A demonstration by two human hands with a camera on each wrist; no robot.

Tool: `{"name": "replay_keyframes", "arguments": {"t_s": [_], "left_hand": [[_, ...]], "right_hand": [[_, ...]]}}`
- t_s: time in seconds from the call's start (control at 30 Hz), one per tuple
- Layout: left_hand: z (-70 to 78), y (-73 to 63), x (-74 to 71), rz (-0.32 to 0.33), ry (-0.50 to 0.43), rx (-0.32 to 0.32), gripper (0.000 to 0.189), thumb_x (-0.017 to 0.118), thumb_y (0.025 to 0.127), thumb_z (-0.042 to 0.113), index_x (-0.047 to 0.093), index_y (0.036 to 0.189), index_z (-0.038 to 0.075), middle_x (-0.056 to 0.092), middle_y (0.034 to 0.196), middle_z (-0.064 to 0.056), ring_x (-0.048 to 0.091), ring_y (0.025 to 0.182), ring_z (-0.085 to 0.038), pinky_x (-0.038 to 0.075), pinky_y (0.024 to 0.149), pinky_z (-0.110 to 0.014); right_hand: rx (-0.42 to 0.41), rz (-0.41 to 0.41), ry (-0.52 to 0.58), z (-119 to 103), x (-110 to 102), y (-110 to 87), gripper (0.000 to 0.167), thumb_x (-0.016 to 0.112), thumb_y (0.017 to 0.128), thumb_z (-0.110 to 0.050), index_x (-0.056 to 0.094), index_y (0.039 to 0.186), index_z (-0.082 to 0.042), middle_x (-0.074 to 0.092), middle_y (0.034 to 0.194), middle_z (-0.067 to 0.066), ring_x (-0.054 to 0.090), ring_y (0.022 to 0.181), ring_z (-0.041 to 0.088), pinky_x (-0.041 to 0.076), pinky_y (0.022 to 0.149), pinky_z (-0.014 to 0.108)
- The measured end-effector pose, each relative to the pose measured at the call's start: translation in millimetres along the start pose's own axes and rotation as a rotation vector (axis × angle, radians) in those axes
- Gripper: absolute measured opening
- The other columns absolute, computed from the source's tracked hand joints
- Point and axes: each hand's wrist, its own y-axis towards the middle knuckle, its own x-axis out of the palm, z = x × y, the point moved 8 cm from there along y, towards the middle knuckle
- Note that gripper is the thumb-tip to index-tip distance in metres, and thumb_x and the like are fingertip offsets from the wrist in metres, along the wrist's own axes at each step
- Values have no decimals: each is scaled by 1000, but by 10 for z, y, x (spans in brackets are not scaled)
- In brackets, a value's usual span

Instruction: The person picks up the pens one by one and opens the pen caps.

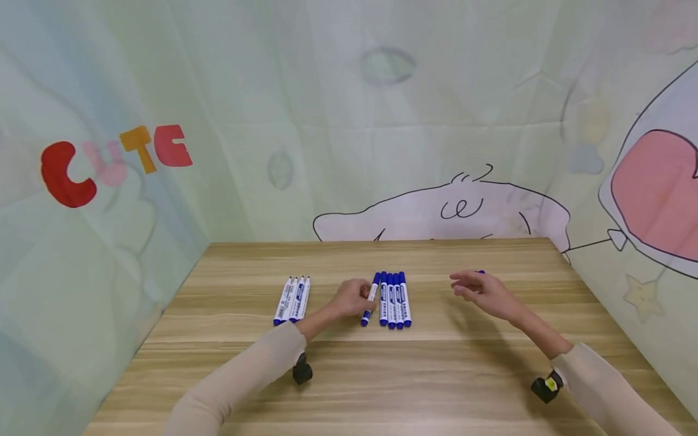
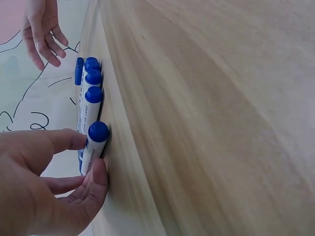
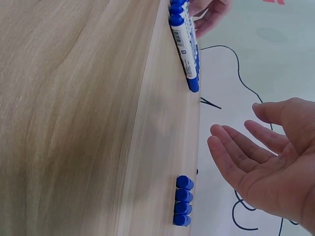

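Note:
My left hand [image 1: 351, 298] has its thumb and fingers on either side of a capped whiteboard marker [image 1: 374, 289], white with blue ends, at the left of a row. In the left wrist view this marker [image 2: 94, 147] lies between the fingertips, low at the table. Beside it lie several more capped markers [image 1: 395, 301], side by side. My right hand [image 1: 488, 295] hovers over the right part of the table, fingers loosely bent and holding nothing. Several loose blue caps [image 3: 183, 201] stand in a line near it, mostly hidden behind the hand in the head view.
Several uncapped markers [image 1: 292, 300], black tips pointing away, lie in a group on the left of the wooden table [image 1: 414, 381]. A printed curtain [image 1: 245, 181] hangs along the table's back edge and sides.

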Motion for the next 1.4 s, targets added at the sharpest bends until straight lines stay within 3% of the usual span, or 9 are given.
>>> {"name": "replay_keyframes", "arguments": {"t_s": [0.2,0.4,0.63,0.87,1.17,1.4], "left_hand": [[-92,-58,-72,33,16,-12,44,81,80,4,67,120,-8,68,85,-9,53,64,-8,44,55,-16],[-182,-138,-152,64,11,-39,26,77,84,4,74,108,-3,70,82,-7,54,62,-6,43,53,-16],[-241,-234,-270,143,-27,-27,22,76,85,6,76,106,-2,74,88,-11,62,75,-11,48,59,-17],[-266,-315,-379,181,-113,-5,24,76,83,3,76,107,-4,75,89,-16,64,74,-14,49,61,-18],[-264,-390,-471,135,-211,94,29,72,86,2,72,112,-10,73,93,-26,56,66,-5,45,53,-16],[-212,-456,-522,99,-214,155,29,73,86,3,73,114,-6,73,101,-23,62,78,-11,48,59,-17]], "right_hand": [[11,-18,6,33,43,3,36,60,103,-11,58,132,11,69,121,30,72,103,39,61,80,30],[24,-47,19,95,88,0,38,59,104,-13,57,134,11,67,124,31,71,105,39,61,83,37],[-1,-60,34,103,136,6,37,59,104,-12,58,132,12,68,122,32,71,105,40,61,81,30],[-3,-66,44,106,163,30,38,61,103,-13,58,133,11,68,122,31,72,104,38,62,81,32],[60,-104,130,107,209,87,43,59,104,-14,53,137,12,65,128,33,70,111,40,61,86,39],[136,-161,246,90,282,89,53,59,105,-25,48,144,10,62,135,32,68,119,38,58,96,45]]}}
